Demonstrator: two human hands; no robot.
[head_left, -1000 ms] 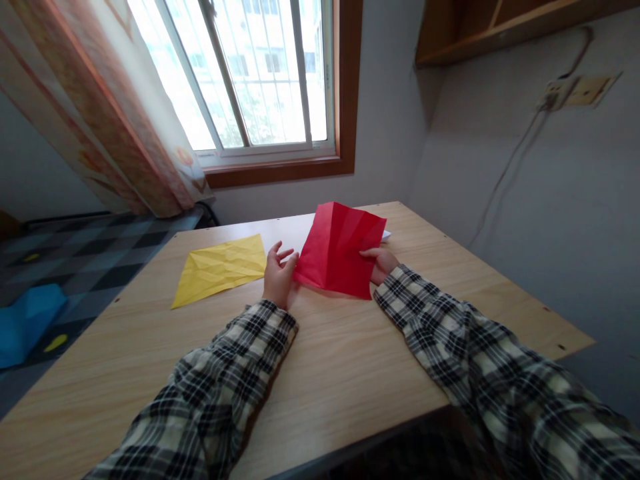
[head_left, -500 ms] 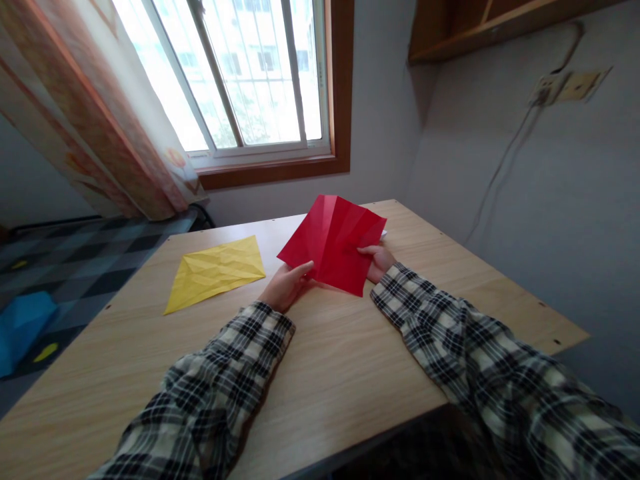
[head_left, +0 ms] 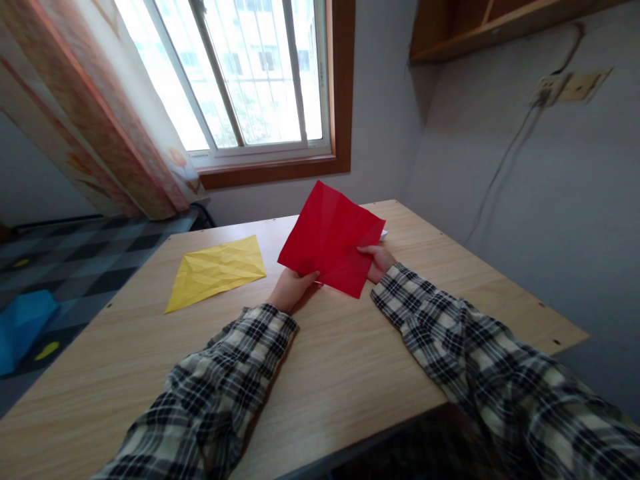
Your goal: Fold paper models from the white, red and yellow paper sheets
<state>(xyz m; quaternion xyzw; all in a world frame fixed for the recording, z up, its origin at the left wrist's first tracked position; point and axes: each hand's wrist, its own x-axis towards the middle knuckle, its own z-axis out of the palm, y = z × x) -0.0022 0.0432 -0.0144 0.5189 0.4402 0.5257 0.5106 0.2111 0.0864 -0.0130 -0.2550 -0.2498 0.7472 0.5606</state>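
Left hand and right hand gripping creased red paper (tilted up), above table

Bright window daylight, sharp centre, stretched edges.

Bare table between and in front of both sleeves: open passage. Yellow paper lies flat left of left hand, near but apart; narrow bare strip between them. Red paper, held tilted up off table by left hand and right hand, blocks reach straight ahead. Wall close along table's right edge. Window sill beyond far edge.
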